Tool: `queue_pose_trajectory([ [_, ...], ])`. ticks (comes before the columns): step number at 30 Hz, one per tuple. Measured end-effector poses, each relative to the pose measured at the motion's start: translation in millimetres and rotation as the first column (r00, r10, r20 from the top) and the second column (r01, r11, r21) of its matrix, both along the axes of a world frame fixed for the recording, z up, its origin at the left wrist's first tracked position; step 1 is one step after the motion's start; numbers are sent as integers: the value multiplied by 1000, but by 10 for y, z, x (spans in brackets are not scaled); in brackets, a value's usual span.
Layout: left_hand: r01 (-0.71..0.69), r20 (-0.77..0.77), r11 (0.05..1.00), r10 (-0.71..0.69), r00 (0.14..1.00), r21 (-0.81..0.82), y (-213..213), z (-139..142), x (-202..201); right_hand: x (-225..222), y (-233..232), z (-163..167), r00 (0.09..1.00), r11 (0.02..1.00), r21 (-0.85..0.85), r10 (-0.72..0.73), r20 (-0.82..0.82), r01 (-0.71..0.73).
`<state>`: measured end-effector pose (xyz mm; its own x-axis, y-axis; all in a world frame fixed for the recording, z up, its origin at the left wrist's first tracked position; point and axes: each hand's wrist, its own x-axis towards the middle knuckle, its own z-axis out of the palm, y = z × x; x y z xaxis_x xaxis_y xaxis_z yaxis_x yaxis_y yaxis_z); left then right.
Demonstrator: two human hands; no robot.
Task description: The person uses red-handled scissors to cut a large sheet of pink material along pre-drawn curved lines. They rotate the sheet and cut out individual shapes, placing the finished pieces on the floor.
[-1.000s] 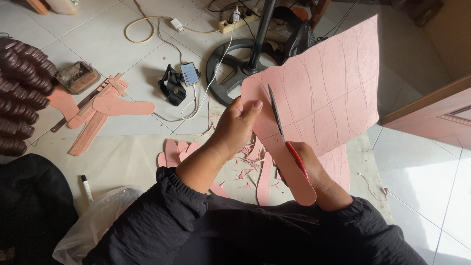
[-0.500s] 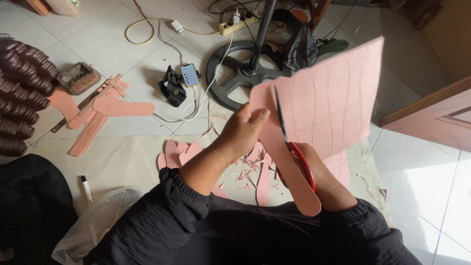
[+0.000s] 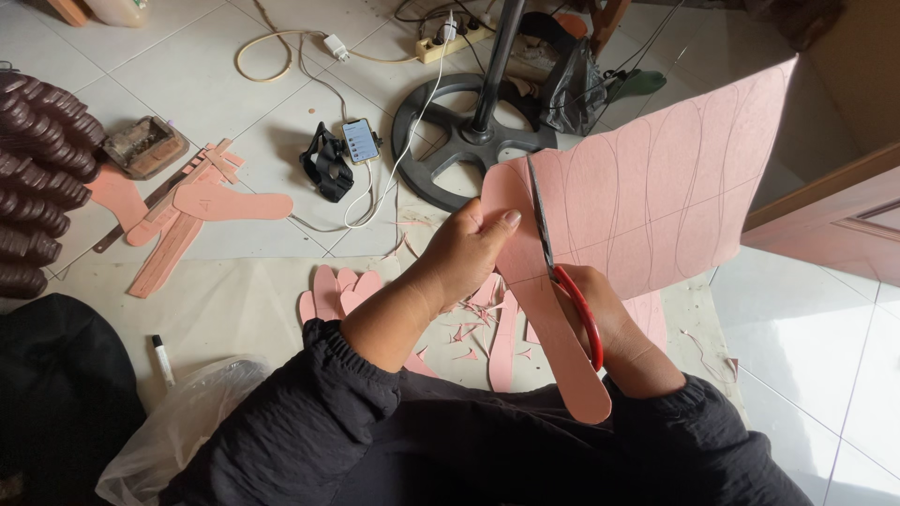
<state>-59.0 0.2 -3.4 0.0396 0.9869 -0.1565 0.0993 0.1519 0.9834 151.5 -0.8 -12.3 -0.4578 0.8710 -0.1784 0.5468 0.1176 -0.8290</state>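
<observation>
Much of the right hand [image 3: 614,323] is hidden: a long rounded strip of pink sheet crosses in front of it, and only the knuckles and the wrist show beside the red loop handle of the scissors [image 3: 561,272]. Its fingers sit closed through that handle, though how many pass inside cannot be made out. The scissor blades stand nearly shut, dark and narrow, pointing up and away along a drawn line.

The large pink flat sheet marked with curved pencil outlines [image 3: 656,187] is held up in the air above the floor, tilted, its upper right corner reaching toward a wooden door frame [image 3: 825,206]. About six or seven long outlines can be counted on it; the farthest ones fade. The left hand [image 3: 469,253] pinches the part-cut tongue of the sheet just left of the blades — thumb on top, the other fingers curled under and out of sight.

Below the hands lie several cut pink sole shapes [image 3: 342,290] overlapping on a pale floor cloth [image 3: 225,309], four or so, among many small pink scraps too fine to count. A further heap of pink pieces [image 3: 202,211] lies to the left, one clearly foot-shaped.

One black round fan base [image 3: 459,141], one phone with a lit screen [image 3: 361,141], one white marker pen [image 3: 162,360] — and a stack of dark brown ribbed things [image 3: 37,178] cut off at the left edge.
</observation>
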Motion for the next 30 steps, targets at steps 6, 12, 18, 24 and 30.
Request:
queue_pose_trajectory([
  [6,-18,61,1000,18,998,4,15,-30,7,-26,6,47,997,998,-47,-37,63,40],
  [12,-24,70,999,26,997,-28,12,-28,-10,-31,6,53,993,992,-90,-78,86,85],
  [18,-30,108,999,33,994,-29,9,-22,2,-21,-9,72,998,993,-105,-60,17,61],
  [24,-26,69,1000,26,997,-8,-9,24,-7,-46,-28,113,997,985,-156,-76,-24,71],
  [30,128,115,985,-116,987,-111,-45,46,2,-5,-65,52,998,997,32,-65,22,65],
])
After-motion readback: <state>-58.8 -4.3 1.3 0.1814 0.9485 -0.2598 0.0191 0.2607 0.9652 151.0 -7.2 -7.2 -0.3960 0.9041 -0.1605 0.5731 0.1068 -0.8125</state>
